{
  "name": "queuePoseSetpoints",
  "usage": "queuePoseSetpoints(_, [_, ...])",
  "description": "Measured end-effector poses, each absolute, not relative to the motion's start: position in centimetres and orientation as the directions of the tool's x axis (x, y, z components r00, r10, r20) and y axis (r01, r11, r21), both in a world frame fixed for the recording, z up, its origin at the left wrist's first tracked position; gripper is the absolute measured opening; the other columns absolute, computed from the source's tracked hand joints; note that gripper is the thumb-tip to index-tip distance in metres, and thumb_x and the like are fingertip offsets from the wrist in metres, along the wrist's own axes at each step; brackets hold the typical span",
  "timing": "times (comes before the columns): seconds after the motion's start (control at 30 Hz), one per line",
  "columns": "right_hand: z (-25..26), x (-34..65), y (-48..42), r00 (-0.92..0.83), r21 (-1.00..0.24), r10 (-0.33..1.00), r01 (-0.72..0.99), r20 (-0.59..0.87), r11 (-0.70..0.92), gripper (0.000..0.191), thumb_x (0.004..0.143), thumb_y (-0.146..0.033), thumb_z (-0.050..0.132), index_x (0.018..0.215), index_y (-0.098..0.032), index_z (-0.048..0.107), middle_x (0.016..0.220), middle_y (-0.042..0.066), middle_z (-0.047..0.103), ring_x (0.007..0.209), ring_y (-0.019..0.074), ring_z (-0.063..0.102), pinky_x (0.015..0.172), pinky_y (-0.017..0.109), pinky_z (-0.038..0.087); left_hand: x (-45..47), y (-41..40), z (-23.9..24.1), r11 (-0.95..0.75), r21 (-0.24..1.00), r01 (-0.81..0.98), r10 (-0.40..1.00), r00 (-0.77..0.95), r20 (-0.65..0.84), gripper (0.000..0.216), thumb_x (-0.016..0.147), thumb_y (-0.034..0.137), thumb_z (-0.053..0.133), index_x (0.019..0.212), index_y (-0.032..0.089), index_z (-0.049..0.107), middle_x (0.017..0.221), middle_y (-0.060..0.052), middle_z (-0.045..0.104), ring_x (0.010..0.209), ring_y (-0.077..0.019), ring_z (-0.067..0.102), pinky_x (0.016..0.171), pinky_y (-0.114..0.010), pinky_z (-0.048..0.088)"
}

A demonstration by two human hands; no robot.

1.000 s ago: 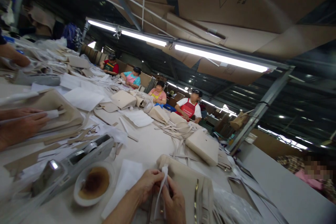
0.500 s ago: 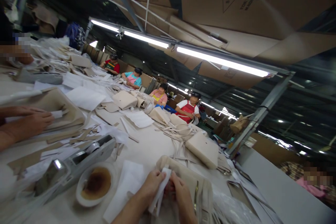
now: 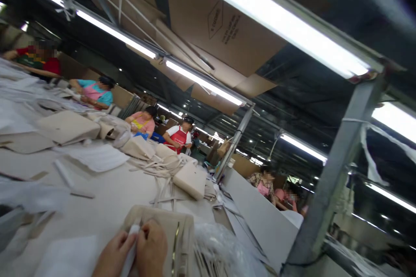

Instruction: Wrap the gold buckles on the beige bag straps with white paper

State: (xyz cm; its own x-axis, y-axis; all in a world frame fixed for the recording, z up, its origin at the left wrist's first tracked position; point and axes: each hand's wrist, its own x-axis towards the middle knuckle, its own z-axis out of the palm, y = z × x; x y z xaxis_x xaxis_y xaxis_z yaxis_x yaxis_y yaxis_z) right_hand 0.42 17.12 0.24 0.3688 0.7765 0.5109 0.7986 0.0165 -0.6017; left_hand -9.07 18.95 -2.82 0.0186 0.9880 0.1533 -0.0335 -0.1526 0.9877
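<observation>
My left hand pinches a folded white strip, which looks like paper or thin foam. My right hand closes on the same strip from the other side, fingers curled. Both hands are over a beige bag lying on the table, with a gold-coloured metal strip along it. Where the strip's upper end meets the bag is partly hidden by my fingers. A white sheet lies left of my left hand.
Beige bag pieces and thin straps lie beyond my hands on the table. Clear plastic wrap is at the right. Several co-workers sit farther off. A metal post stands at right.
The view has swung right, so the glue-like dish and the other person's hands at left are out of sight. My right hand has curled more tightly over the strip.
</observation>
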Motion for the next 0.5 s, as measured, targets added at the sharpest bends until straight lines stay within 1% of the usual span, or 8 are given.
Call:
queuePoseSetpoints(0.07, [0.0,-0.1,17.6,0.378,-0.569,0.765,0.822,0.522,-0.018,0.020,0.068,-0.010,0.056,0.071,-0.023,0.071,0.079,0.010,0.074,0.083,0.0331,0.067,0.079,0.046,0.049,-9.2,19.0,-2.5,-0.165,0.986,-0.036,0.986,0.027,0.166,0.044,0.060,0.068,0.059,0.055,0.024,0.061,0.063,-0.006,0.069,0.075,-0.0321,0.065,0.075,-0.038,0.048])
queuePoseSetpoints(0.13, [-0.1,-0.3,17.8,0.390,-0.612,0.771,0.791,0.503,-0.001,0.025,0.067,-0.005,0.054,0.072,-0.021,0.072,0.081,0.010,0.074,0.086,0.0325,0.068,0.084,0.047,0.049,-9.5,18.9,-2.2,-0.169,0.984,-0.057,0.985,0.021,0.171,0.048,0.056,0.072,0.062,0.055,0.024,0.061,0.063,-0.006,0.070,0.076,-0.0325,0.065,0.075,-0.038,0.048])
queuePoseSetpoints(0.23, [0.0,-0.2,18.0,0.386,-0.781,0.833,0.618,0.396,0.085,0.027,0.067,-0.006,0.050,0.073,-0.020,0.072,0.083,0.008,0.075,0.089,0.0298,0.070,0.086,0.043,0.051,-9.7,18.8,-2.2,-0.127,0.980,-0.153,0.991,0.034,0.133,0.048,0.049,0.070,0.073,0.052,0.023,0.061,0.057,-0.004,0.066,0.070,-0.0288,0.063,0.069,-0.035,0.049])
queuePoseSetpoints(0.3, [0.2,0.0,18.1,0.353,-0.895,0.886,0.425,0.300,0.133,0.022,0.068,-0.012,0.052,0.077,-0.019,0.071,0.083,0.007,0.075,0.086,0.0287,0.070,0.080,0.039,0.053,-9.6,18.6,-2.5,0.000,0.944,-0.331,0.993,0.113,0.039,0.044,0.051,0.062,0.079,0.054,0.022,0.061,0.055,-0.002,0.065,0.064,-0.0251,0.062,0.063,-0.032,0.049])
queuePoseSetpoints(0.33, [0.2,0.1,18.1,0.337,-0.929,0.902,0.337,0.270,0.152,0.019,0.069,-0.016,0.053,0.078,-0.018,0.070,0.081,0.007,0.075,0.084,0.0282,0.070,0.077,0.038,0.054,-9.5,18.5,-2.6,0.097,0.897,-0.432,0.983,0.181,-0.020,0.041,0.053,0.057,0.082,0.057,0.021,0.062,0.056,-0.001,0.065,0.062,-0.0238,0.062,0.061,-0.032,0.050])
queuePoseSetpoints(0.4, [0.3,0.0,17.9,0.331,-0.959,0.911,0.221,0.247,0.179,0.018,0.069,-0.022,0.055,0.080,-0.017,0.068,0.078,0.006,0.074,0.079,0.0265,0.070,0.072,0.036,0.054,-9.4,17.9,-2.5,0.301,0.756,-0.582,0.938,0.324,-0.124,0.033,0.058,0.043,0.086,0.063,0.020,0.063,0.059,-0.001,0.067,0.060,-0.0222,0.064,0.060,-0.030,0.052])
queuePoseSetpoints(0.43, [0.3,-0.1,17.8,0.332,-0.963,0.911,0.191,0.245,0.189,0.018,0.068,-0.023,0.055,0.080,-0.017,0.067,0.076,0.005,0.073,0.077,0.0253,0.069,0.071,0.035,0.054,-9.4,17.5,-2.2,0.380,0.686,-0.621,0.912,0.374,-0.167,0.029,0.061,0.035,0.086,0.066,0.019,0.063,0.060,-0.002,0.068,0.060,-0.0215,0.066,0.061,-0.029,0.053])
queuePoseSetpoints(0.5, [0.4,-0.3,17.7,0.332,-0.967,0.912,0.158,0.241,0.198,0.020,0.067,-0.024,0.056,0.083,-0.018,0.067,0.074,0.002,0.071,0.074,0.0223,0.068,0.070,0.032,0.054,-9.5,16.8,-1.3,0.466,0.590,-0.660,0.881,0.409,-0.238,0.020,0.067,0.020,0.083,0.070,0.017,0.064,0.060,-0.001,0.068,0.058,-0.0187,0.067,0.060,-0.026,0.053])
